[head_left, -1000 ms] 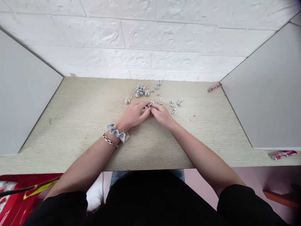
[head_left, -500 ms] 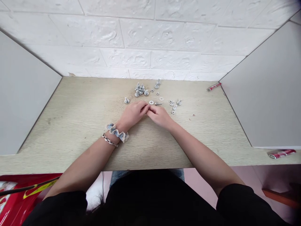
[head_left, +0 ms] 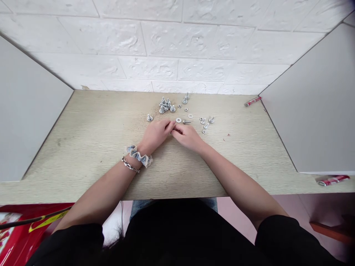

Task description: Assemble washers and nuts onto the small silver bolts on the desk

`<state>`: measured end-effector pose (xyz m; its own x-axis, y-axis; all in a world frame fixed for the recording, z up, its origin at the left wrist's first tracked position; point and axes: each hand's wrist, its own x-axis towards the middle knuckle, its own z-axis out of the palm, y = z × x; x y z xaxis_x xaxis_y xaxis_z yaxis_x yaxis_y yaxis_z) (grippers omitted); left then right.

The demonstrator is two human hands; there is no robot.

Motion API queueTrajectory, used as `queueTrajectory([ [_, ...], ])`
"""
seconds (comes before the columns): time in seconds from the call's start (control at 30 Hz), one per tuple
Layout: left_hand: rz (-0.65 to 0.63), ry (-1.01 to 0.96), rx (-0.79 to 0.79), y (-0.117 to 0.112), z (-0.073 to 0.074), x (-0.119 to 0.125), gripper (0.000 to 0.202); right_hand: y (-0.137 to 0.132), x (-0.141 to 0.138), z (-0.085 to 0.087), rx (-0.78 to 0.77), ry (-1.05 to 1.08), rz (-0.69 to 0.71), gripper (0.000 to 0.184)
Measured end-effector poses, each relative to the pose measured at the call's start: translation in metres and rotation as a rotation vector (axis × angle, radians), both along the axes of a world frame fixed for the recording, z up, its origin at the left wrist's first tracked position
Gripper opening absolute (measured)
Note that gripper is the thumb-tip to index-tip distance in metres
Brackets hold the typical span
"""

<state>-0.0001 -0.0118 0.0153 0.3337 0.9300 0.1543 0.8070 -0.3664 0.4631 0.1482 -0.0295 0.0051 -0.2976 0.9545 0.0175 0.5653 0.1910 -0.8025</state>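
While left hand (head_left: pixel 157 133) and right hand (head_left: pixel 190 138) meet at fingertips over tabletop (head_left: pixel 83 147), fingers of both curl inward; how tightly, and whether on any piece, cannot tell, gap hidden. Flat washer (head_left: pixel 178 120) lies just beyond fingertips, on far side. Loose bolt (head_left: pixel 186 122) on its side, just right of washer. Second washer (head_left: pixel 190 116) slightly farther, to right. Bolt pile (head_left: pixel 165 106) at far side, beyond left hand; lone bolt (head_left: pixel 149 118) nearer, left of pile. Small hardware cluster (head_left: pixel 205 122) right of right hand.

Silver bolts (head_left: pixel 166 105) are clustered on the tabletop (head_left: pixel 83 147), several standing shank-up. A flat washer (head_left: pixel 176 120) is laid beside a screw (head_left: pixel 187 122) lying sideways.
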Motion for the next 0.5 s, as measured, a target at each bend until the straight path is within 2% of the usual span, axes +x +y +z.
queueTrajectory([
  [0.5,-0.109,0.044,-0.028,0.0027,-0.0054,-0.0021,0.039,-0.0002,-0.0010,-0.0036,0.103,-0.129,-0.005,0.018],
])
